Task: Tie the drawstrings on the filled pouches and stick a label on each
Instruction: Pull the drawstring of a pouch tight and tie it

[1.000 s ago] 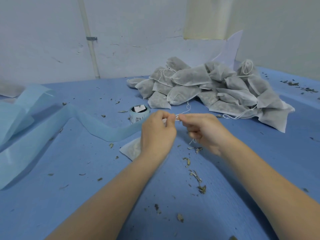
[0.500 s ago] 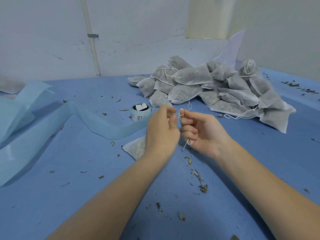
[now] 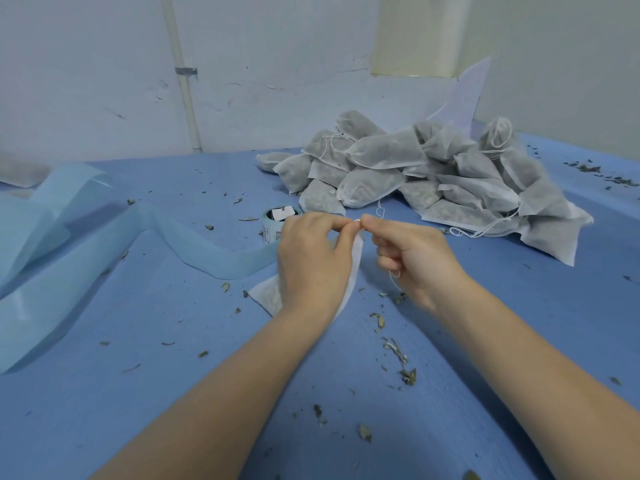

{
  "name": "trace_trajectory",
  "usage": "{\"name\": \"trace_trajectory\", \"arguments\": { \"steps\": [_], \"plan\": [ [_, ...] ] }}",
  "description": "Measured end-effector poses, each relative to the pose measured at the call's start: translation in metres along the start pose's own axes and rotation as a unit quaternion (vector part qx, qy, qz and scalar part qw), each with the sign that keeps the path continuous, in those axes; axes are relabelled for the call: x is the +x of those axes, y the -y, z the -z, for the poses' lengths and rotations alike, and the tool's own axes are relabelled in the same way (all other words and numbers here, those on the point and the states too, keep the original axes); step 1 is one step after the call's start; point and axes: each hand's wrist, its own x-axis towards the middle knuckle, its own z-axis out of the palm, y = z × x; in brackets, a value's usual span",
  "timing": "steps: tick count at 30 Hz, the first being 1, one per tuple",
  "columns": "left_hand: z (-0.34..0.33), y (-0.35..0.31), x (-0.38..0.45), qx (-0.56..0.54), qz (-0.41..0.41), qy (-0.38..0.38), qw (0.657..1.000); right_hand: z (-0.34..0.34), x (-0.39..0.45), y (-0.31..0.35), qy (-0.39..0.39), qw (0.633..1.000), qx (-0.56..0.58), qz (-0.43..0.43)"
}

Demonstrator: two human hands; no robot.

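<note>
Fingers of both the left hand [image 3: 313, 261] and right hand [image 3: 417, 259] pinch the drawstring [image 3: 357, 221] at the pouch [image 3: 268, 294] mouth; its long axis slants from the table [image 3: 173, 393] up toward the heap [image 3: 433, 174].

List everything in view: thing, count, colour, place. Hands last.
pouch: one, white, under the left hand, near table centre
drawstring: one, white, pinched between both hands, its end hanging by the right hand
pouch pile: many, too stacked to count, grey-white, far right of table
label roll: one, pale blue with white labels, just behind the left hand
backing strip: one long band, light blue, trailing from the roll across the table's left
leaf bits: many, dark green-brown, scattered over the table
table: one, blue
pipe: one, white, on the back wall
left hand: pinching the drawstring at the pouch's mouth
right hand: pinching the drawstring
</note>
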Motion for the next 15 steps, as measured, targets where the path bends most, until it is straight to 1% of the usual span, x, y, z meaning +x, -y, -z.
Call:
{"name": "trace_trajectory", "arguments": {
  "steps": [3,6,10,12,15],
  "plan": [
    [0.0,-0.001,0.0,-0.008,0.005,0.007,1.0,0.001,-0.001,-0.002,0.005,0.998,-0.023,0.05],
    [0.0,-0.001,0.001,-0.047,0.061,0.037,0.996,-0.001,-0.002,-0.004,0.021,0.995,-0.045,0.091],
    [0.002,-0.003,0.003,-0.087,0.125,0.071,0.986,-0.011,-0.004,-0.009,0.034,0.992,-0.059,0.102],
    [0.004,-0.004,0.004,-0.104,0.141,0.07,0.982,-0.016,-0.004,-0.012,0.037,0.991,-0.063,0.111],
    [0.006,-0.004,0.005,-0.106,0.153,0.069,0.98,-0.018,-0.003,-0.014,0.018,0.984,-0.106,0.145]
  ]
}}
